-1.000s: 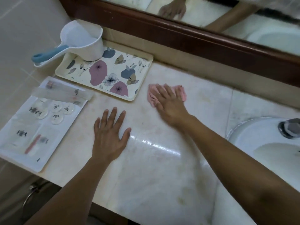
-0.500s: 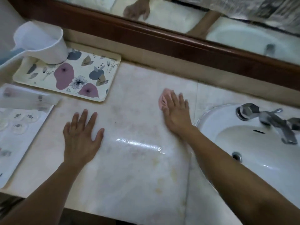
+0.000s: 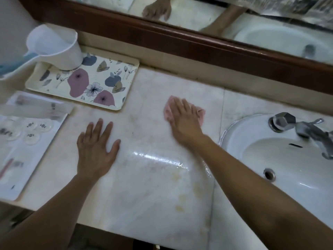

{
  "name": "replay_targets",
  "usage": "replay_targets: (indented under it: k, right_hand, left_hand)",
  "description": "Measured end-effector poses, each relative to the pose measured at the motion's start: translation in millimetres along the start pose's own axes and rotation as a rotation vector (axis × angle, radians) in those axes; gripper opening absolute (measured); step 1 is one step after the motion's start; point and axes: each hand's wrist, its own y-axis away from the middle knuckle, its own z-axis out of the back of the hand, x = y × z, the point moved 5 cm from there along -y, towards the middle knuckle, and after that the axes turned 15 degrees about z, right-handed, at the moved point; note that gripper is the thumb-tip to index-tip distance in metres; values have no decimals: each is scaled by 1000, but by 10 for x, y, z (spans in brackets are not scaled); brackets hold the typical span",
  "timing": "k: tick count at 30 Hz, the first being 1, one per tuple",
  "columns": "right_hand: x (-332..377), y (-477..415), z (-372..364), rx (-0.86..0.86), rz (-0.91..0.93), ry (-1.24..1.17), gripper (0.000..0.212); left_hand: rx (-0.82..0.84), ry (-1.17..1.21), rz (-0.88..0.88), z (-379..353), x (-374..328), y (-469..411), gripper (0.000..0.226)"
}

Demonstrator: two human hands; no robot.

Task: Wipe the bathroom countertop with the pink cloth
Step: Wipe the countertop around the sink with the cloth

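Observation:
The pink cloth (image 3: 201,114) lies flat on the pale marble countertop (image 3: 153,195), between the floral tray and the sink. My right hand (image 3: 183,121) presses down on it with fingers spread, so most of the cloth is hidden and only its edges show. My left hand (image 3: 97,147) rests flat on the countertop to the left, palm down, fingers apart, holding nothing. A wet streak shines on the marble between my forearms.
A floral tray (image 3: 115,98) sits at the back left with a white scoop (image 3: 54,47) on it. A white sheet with small packets (image 3: 27,141) lies at the far left. The sink (image 3: 288,159) and tap (image 3: 306,130) are on the right. A mirror with a wooden frame (image 3: 198,44) runs along the back.
My right hand slid the cloth from beside the tray toward the sink, then a little back to the left. My left hand stayed flat on the counter. The view shifted.

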Motion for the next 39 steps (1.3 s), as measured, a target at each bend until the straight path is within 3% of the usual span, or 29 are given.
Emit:
replay_targets:
  k: [3, 7, 11, 13, 16, 22, 24, 27, 29, 32, 35, 37, 39]
  right_hand:
    - [12, 508, -128, 103, 16, -48, 70]
    - [-1083, 554, 154, 58, -477, 119, 78]
    - [-1798, 333, 591, 12, -869, -39, 92]
    - [-1801, 269, 558, -22, -936, -90, 99]
    - [-1366, 251, 299, -69, -751, -76, 98]
    - [-26, 820, -116, 43, -75, -72, 71]
    - [-227, 753, -24, 7, -73, -32, 68]
    - [-704, 256, 195, -102, -348, 1, 66]
    - [-705, -140, 215, -106, -377, -37, 64]
    - [-41, -355, 42, -56, -90, -69, 60]
    - [618, 152, -131, 70, 310, -62, 57]
    - [538, 511, -142, 156, 473, -27, 55]
    - [69, 504, -20, 133, 453, 39, 55]
  left_hand:
    - [-6, 4, 0, 2, 0, 0, 69]
    - [-15, 3, -3, 7, -5, 8, 69]
    - [-31, -3, -11, -1, -14, 1, 70]
    - [-36, -5, -11, -4, -12, -5, 69]
    - [-45, 0, -13, -8, -21, -7, 69]
    - [-58, 16, -18, -1, -24, -1, 69]
    - [-54, 13, -14, 3, -32, 1, 69]
    - [-38, -1, -2, -7, -34, 5, 69]
    - [-26, -1, 1, -9, -26, 0, 69]
    - [-19, -8, 5, -10, -10, 4, 69]
    - [-20, 9, 12, -6, -3, 8, 69]
    - [-29, 14, 8, -10, -2, 10, 69]
    - [-30, 12, 8, -23, 0, -4, 69]
